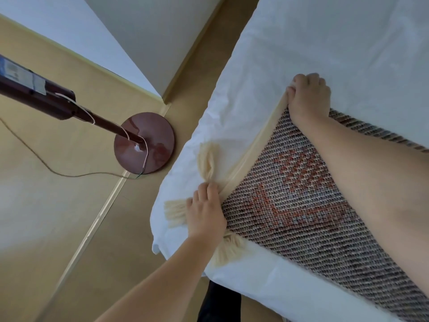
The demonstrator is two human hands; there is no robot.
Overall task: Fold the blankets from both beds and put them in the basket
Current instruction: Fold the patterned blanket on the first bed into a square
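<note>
A woven blanket [294, 201], grey-brown with an orange pattern, a cream border and cream tassels, lies in a folded strip across the corner of a white bed [336, 54]. My left hand [205, 212] grips the blanket's near corner among the tassels [206, 163]. My right hand [308, 96] grips the far corner of the same cream edge, fingers curled over it. The edge runs taut between the two hands. No basket is in view.
A dark red floor lamp stands left of the bed, its round base [144, 142] close to the mattress corner and its cord [46, 163] trailing over the tan floor. White walls meet in a corner [162, 94] behind it.
</note>
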